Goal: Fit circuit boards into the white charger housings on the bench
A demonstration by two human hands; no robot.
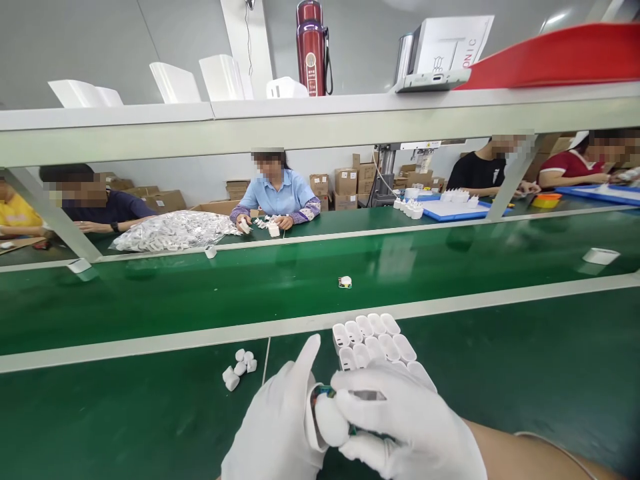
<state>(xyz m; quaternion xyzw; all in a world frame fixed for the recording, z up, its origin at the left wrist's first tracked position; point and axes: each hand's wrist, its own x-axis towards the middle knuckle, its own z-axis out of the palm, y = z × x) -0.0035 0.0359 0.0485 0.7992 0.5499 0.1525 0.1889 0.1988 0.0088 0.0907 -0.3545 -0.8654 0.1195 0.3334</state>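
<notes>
Both my hands wear white gloves and meet low in the middle of the view. My left hand (277,427) is closed around a white plastic casing (311,427), its thumb pointing up. A green circuit board (324,389) with a rounded white part (331,420) on it sits at the casing's opening, partly hidden by fingers. My right hand (410,423) pinches the board from the right. A small grey flat piece (371,395) shows between its fingers; its kind is unclear. Just beyond stand rows of white open casings (365,327), partly covered by my right hand.
Small white rounded pieces (241,367) lie to the left. On the green belt (250,293) rests another small board (345,282). A shelf (320,110) crosses above, carrying a red flask (311,50). Opposite, co-workers sit, one near a bag of white parts (173,230).
</notes>
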